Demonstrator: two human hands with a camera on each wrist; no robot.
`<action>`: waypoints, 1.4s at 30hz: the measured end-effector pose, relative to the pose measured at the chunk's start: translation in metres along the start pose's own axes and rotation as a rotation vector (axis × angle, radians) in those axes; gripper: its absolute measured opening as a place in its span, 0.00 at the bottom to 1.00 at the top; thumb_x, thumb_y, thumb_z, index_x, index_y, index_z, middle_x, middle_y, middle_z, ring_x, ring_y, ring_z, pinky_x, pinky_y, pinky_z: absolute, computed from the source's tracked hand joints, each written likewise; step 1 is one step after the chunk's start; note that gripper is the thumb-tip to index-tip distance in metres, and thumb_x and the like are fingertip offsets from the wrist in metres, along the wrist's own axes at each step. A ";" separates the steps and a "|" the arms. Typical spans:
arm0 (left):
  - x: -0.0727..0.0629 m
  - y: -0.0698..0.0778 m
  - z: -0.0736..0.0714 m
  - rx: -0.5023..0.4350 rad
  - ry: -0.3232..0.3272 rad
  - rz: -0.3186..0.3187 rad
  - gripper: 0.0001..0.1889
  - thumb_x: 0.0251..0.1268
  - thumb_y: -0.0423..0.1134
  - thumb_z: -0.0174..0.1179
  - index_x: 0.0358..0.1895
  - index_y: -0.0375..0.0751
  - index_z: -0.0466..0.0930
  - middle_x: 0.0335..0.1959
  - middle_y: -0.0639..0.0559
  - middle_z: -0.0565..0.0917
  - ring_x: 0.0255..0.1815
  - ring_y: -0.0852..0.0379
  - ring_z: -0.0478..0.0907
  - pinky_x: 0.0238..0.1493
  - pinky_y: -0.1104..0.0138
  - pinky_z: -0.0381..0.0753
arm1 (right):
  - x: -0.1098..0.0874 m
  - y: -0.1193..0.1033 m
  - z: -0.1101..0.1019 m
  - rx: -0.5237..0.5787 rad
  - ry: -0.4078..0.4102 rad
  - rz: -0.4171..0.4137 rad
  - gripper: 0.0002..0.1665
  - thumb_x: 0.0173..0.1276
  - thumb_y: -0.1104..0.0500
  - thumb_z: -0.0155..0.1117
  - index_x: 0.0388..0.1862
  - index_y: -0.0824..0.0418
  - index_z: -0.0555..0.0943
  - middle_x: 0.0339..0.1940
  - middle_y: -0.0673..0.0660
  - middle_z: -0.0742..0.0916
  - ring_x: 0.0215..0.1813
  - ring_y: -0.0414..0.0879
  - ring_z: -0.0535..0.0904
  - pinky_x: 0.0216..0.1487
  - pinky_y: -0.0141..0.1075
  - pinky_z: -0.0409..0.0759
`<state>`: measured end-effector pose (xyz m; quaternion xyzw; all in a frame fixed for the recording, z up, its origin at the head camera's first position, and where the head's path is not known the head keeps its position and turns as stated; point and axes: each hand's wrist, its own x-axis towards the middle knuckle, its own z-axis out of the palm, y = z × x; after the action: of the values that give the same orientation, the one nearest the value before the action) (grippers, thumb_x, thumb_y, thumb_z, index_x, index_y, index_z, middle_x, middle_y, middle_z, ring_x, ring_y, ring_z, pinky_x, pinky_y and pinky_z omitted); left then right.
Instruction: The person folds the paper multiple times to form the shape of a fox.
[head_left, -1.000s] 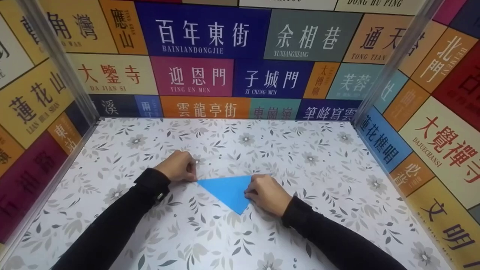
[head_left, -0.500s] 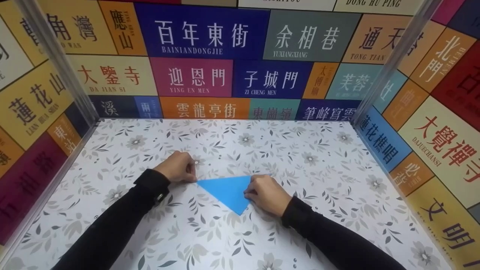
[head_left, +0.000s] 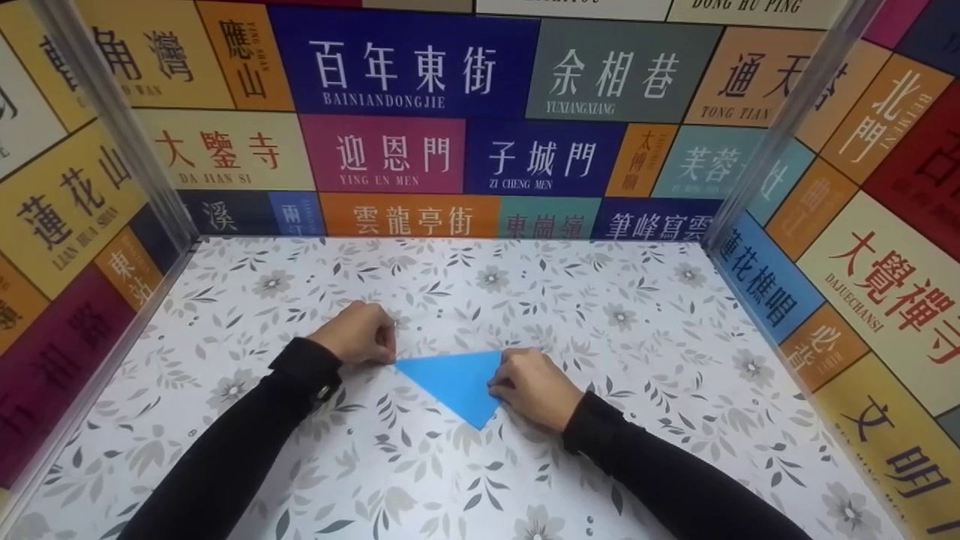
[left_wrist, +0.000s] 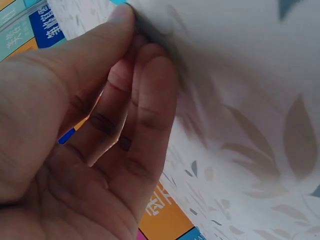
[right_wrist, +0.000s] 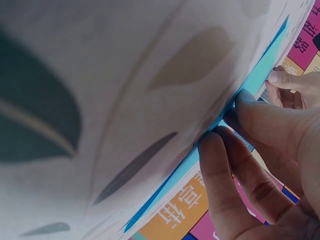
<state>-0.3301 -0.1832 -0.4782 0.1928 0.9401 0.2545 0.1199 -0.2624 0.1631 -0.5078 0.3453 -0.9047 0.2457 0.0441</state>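
A blue sheet of paper (head_left: 454, 382), triangular in outline, lies on the patterned table surface in the head view. At its left corner my left hand (head_left: 360, 334) pinches the tip between thumb and fingers. My right hand (head_left: 536, 386) has its thumb and fingertips gathered on the right edge and covers part of that side. In the left wrist view, only a small bit of the paper shows beyond the thumb (left_wrist: 120, 15). The right wrist view shows the paper (right_wrist: 260, 67) nearly edge-on, with the fingers and thumb (right_wrist: 260, 112) against it.
White table covering (head_left: 525, 465) with grey leaves and flowers spreads around the hands. Colourful panels with Chinese lettering (head_left: 405, 60) stand at the back and both sides. Clear strips (head_left: 780, 127) run along the corners where the panels meet.
My left hand has shifted very slightly to the right at the paper's corner. The right hand and the paper stay practically where they were.
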 end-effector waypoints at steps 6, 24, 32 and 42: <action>0.004 0.015 0.003 0.021 0.034 0.059 0.06 0.64 0.32 0.85 0.36 0.41 0.95 0.31 0.49 0.93 0.33 0.55 0.83 0.43 0.63 0.82 | -0.001 0.002 0.000 -0.008 0.022 -0.033 0.04 0.71 0.68 0.84 0.42 0.64 0.99 0.37 0.57 0.94 0.41 0.52 0.94 0.46 0.42 0.95; 0.025 0.057 0.031 0.052 0.042 0.102 0.10 0.66 0.43 0.86 0.40 0.44 0.95 0.37 0.50 0.94 0.37 0.54 0.86 0.48 0.57 0.89 | 0.000 0.001 0.001 0.000 -0.002 0.010 0.04 0.72 0.67 0.84 0.43 0.62 0.99 0.38 0.55 0.94 0.41 0.50 0.93 0.47 0.40 0.94; 0.029 0.065 0.038 0.063 0.036 0.078 0.12 0.68 0.46 0.86 0.40 0.46 0.93 0.36 0.51 0.93 0.36 0.54 0.85 0.46 0.58 0.86 | -0.001 0.000 0.000 -0.004 0.000 0.000 0.05 0.71 0.68 0.84 0.44 0.62 0.99 0.37 0.56 0.94 0.41 0.51 0.93 0.47 0.41 0.94; 0.034 0.065 0.042 0.070 0.060 0.096 0.11 0.69 0.47 0.86 0.39 0.47 0.94 0.34 0.52 0.91 0.35 0.55 0.83 0.41 0.59 0.83 | 0.001 0.001 -0.002 -0.008 0.001 -0.016 0.05 0.70 0.67 0.85 0.43 0.62 0.99 0.38 0.57 0.94 0.42 0.52 0.94 0.47 0.42 0.94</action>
<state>-0.3273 -0.0994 -0.4835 0.2340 0.9412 0.2327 0.0723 -0.2640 0.1635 -0.5061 0.3524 -0.9027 0.2421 0.0480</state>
